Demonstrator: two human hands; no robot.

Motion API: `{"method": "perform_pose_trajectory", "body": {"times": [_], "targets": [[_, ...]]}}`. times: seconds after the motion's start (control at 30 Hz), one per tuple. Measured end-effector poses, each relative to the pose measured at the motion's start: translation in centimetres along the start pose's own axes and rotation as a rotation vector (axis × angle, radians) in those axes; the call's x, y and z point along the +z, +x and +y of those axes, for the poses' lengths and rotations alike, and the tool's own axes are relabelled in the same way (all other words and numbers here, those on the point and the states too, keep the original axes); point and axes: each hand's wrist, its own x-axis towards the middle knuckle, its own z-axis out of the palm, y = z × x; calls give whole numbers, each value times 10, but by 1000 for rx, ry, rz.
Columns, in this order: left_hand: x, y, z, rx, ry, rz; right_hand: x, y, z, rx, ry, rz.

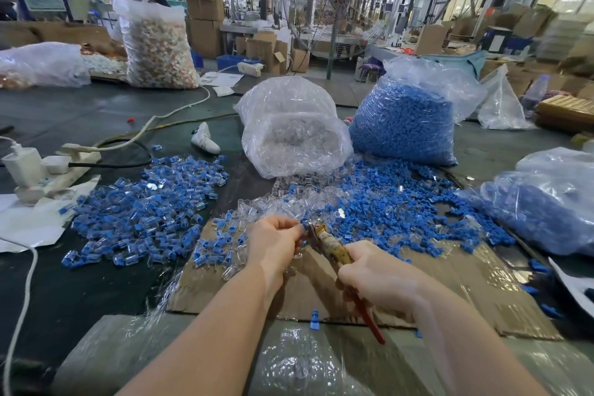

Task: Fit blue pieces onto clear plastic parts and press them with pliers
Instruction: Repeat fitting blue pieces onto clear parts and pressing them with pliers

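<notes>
Both hands are working close together over a sheet of cardboard (450,283). Her left hand (273,243) is pinching a small blue-and-clear piece (301,226) at its fingertips, holding it right at the nose of the pliers (334,251). Her right hand (376,276) is gripping the pliers' handles, one red handle sticking out below the fist. Just beyond, loose clear parts (273,202) and blue pieces (385,202) are lying spilled in front of two big plastic bags, with a heap of fitted pieces (144,206) lying to the left.

blue piece (302,222) in pliers' (334,247) tip | clear parts (273,202) heaped (beyond)
</notes>
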Motion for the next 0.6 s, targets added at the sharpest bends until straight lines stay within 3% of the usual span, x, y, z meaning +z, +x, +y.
{"method": "perform_pose_trajectory", "body": {"times": [0.23, 0.4, 0.5, 0.6], "targets": [[2, -3, 0, -8, -8, 12, 6, 5, 4, -20, -72, 53], [1, -4, 0, 3, 6, 20, 6, 1, 8, -24, 168, 34], [-5, -5, 1, 98, 114, 78, 11, 9, 16, -45, 205, 213], [-23, -4, -2, 293, 492, 278, 13, 21, 31, 26, -186, 480]]}}
